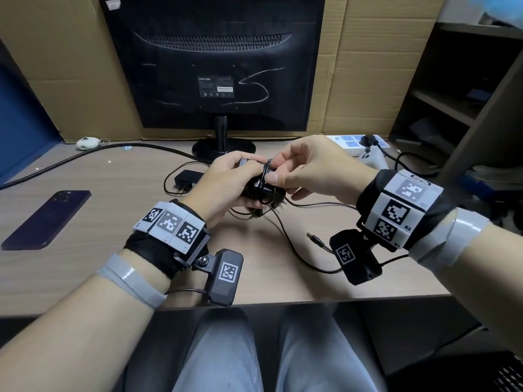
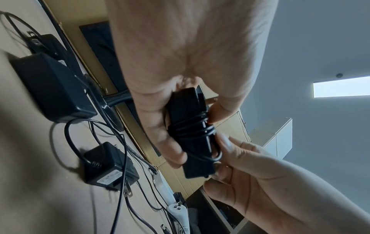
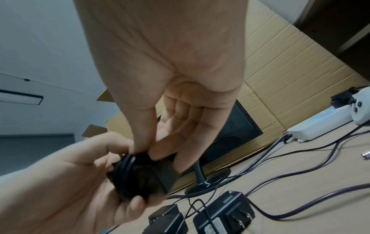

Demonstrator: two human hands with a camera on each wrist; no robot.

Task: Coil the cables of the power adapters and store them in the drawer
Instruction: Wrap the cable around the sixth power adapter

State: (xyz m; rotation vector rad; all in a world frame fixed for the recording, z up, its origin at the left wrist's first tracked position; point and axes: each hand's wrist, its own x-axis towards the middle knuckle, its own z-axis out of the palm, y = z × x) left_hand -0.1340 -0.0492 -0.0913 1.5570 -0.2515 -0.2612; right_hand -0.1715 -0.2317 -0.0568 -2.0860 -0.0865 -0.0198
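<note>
Gripped in the left hand point(image 1: 223, 183) just in front of the monitor point(image 1: 215, 60), a black power adapter point(image 2: 190, 131) is held off the desk point(image 1: 113, 193) while its thin cable point(image 2: 192, 126), wound round it, is pinched by the right hand point(image 1: 308, 171).
</note>
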